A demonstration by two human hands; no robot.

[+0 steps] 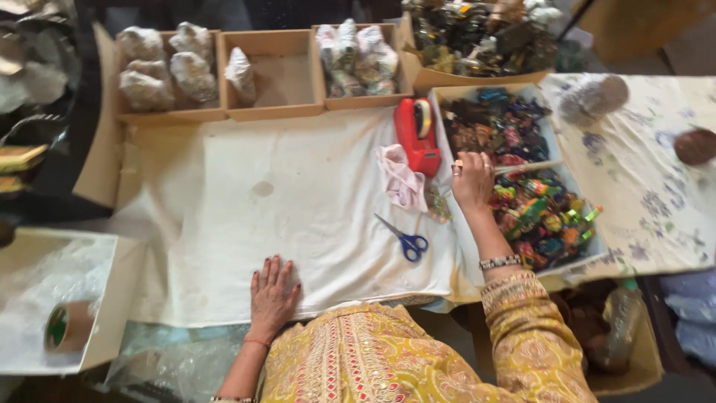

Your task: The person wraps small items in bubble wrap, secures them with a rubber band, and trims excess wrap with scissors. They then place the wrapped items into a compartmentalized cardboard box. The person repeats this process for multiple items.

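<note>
The left hand (273, 292) lies flat, fingers spread, on the near edge of the white cloth (298, 201), holding nothing. Scissors (403, 237) with blue handles lie farther up the cloth. The right hand (473, 179), fingers curled, rests at the rim of the tray (456, 95) of coloured wrapped pieces; whether it grips one I cannot tell. Beyond are a pink rag (399, 177), a red tape dispenser (418, 134) and cardboard boxes (277, 75).

The left hand (272, 291) is lying flat on the white cloth (298, 201). The right hand (473, 181) is reaching into the tray of colourful trinkets (548, 213), beside blue scissors (406, 239).
</note>
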